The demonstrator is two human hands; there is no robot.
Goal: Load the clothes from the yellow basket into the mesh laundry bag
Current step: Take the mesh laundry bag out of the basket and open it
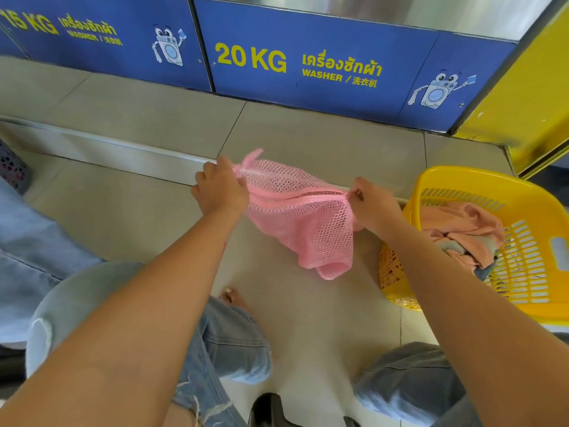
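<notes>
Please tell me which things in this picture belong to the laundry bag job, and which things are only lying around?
Part of the job:
- pink mesh bag, stretched between left hand and right hand
- yellow basket
- clothes inside the basket

Only lying around:
- dark perforated basket at the left edge
- blue washer panels

A: Where is the single view looking from?
B: From the person's head, facing forward and down, sitting close over both forearms and knees, taking in the tiled floor (308,318) and washer panels (308,69) beyond.
</notes>
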